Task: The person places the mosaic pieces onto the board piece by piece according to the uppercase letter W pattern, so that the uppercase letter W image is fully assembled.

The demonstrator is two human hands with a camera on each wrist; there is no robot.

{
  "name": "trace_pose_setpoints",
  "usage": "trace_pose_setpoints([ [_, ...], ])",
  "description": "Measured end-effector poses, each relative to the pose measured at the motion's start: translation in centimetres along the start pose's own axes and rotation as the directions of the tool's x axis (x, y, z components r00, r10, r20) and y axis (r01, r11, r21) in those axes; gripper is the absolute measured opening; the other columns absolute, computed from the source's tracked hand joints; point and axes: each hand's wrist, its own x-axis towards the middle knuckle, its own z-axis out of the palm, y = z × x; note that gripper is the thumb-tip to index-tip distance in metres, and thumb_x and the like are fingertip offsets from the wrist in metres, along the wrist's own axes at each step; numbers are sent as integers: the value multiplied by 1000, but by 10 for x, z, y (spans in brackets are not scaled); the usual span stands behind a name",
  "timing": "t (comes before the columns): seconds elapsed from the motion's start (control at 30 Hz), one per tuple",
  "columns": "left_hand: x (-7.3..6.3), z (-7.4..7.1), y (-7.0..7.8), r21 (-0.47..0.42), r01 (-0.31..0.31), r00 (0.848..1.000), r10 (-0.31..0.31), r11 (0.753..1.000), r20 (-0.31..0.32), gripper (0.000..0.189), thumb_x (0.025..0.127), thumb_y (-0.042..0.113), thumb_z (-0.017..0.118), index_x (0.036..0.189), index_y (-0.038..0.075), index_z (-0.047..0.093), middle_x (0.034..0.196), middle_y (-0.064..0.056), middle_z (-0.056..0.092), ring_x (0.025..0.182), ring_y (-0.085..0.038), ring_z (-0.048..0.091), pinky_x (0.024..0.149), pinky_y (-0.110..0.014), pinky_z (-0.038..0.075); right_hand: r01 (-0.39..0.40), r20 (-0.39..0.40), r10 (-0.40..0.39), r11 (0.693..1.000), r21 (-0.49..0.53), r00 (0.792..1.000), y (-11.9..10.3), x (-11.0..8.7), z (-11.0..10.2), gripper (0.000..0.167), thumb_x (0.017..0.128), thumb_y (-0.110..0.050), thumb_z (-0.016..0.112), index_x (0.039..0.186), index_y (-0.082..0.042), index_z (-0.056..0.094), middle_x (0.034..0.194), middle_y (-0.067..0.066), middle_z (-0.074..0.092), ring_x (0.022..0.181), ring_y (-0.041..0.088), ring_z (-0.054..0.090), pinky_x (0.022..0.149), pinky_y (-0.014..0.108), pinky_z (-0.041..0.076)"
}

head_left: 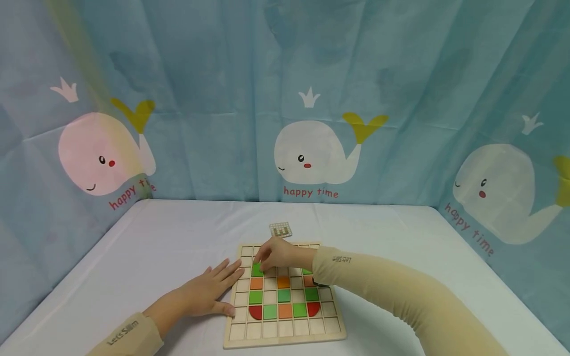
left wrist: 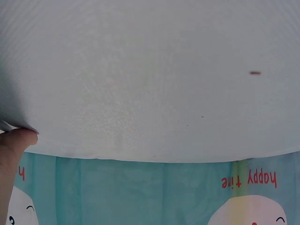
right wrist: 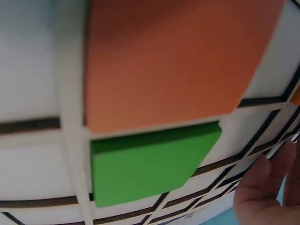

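Observation:
A wooden grid board (head_left: 262, 330) lies on the white table with square tiles and two rounded red pieces (head_left: 256, 312) in its cells. My right hand (head_left: 280, 253) reaches over the board's far left part, thumb and forefinger pinching at a green tile (head_left: 257, 270). The right wrist view shows its bent fingers (right wrist: 246, 197) beyond an orange tile (right wrist: 173, 70) and another green tile (right wrist: 150, 164). My left hand (head_left: 202, 291) lies spread at the board's left edge, its fingertips right at the rim; only a thumb (left wrist: 21, 138) shows in the left wrist view.
Behind the board lies a small card (head_left: 280, 229) with a grid and a brown pattern. The white cloth-covered table (head_left: 178, 237) extends to both sides. A blue curtain (head_left: 213, 148) printed with whales hangs around its back and sides.

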Motion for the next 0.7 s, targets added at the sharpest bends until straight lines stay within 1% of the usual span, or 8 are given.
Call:
trace_pose_setpoints([
  [0.1,-1,-1,2,-3,-3,1000,3,1000,0,97,84,66,56,152,2,29,159,-17,20,143,-45,14,104,-69,22,9,17,-8,1000,-16,1000,0,0,2,11,85,5,72,93,-2,76,77,1,67,68,7,55,64,22,48],
  [0.3,1,-1,1,23,-18,1000,18,1000,-4,96,84,66,56,152,2,31,158,-18,21,143,-45,16,104,-68,25,-15,22,16,999,-51,1000,1,-2,2,14,85,3,73,96,-4,76,77,-1,65,68,7,54,64,22,47],
  [0.47,1,1,-2,26,-26,1000,26,999,-15,95,85,65,56,151,2,31,158,-18,22,142,-46,17,103,-68,26,-35,2,35,999,-21,999,3,-2,0,17,84,2,74,100,-3,75,77,0,63,68,9,54,62,23,47],
  [0.53,2,3,-2,28,-25,999,26,999,-22,94,85,64,56,151,2,32,158,-19,22,142,-47,18,103,-67,27,-46,-11,46,999,-18,999,3,-5,-4,17,85,1,72,102,-3,74,79,-1,62,71,10,55,64,24,48],
  [0.6,1,5,-3,43,-10,999,12,999,-35,93,86,66,54,150,1,33,157,-19,24,141,-48,21,103,-65,29,-40,-21,40,999,-18,999,4,-11,-11,17,88,-1,70,105,-3,73,82,-1,62,74,11,56,66,25,48],
  [0.7,-5,6,-3,80,17,995,-9,997,-95,93,86,66,54,148,-1,37,155,-20,29,138,-50,25,102,-64,32,-12,-47,10,999,-49,999,7,-24,-26,19,92,-4,66,110,-2,71,89,1,63,81,13,57,71,28,50],
])
